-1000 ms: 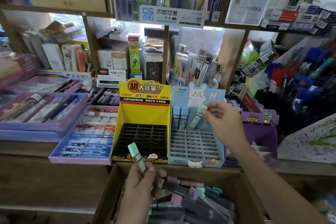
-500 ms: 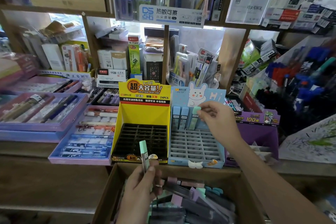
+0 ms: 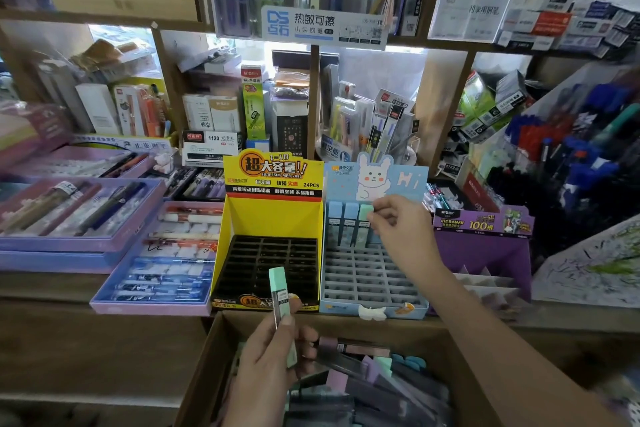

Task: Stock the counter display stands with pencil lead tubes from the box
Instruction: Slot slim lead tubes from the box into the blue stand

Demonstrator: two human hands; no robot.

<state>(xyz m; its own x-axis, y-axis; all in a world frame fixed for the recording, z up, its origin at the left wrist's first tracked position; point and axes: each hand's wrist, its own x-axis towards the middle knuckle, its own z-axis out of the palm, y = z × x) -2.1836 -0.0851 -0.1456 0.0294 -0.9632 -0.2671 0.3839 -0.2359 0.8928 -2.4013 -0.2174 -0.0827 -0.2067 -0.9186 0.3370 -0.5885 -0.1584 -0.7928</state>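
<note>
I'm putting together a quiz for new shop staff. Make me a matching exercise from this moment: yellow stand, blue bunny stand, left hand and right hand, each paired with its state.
Column one
1 yellow stand
2 blue bunny stand
3 left hand
4 right hand

Column two
A pinches the top of the slotted mint tube
B black grid, no tubes showing
C holds the upright mint tube over the box
D three tubes in its back row

Pairs: 1-B, 2-D, 3-C, 4-A

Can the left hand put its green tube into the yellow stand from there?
Probably yes. The left hand holds the green tube right in front of the yellow stand, whose black slots look empty, and nothing lies between them.
</note>
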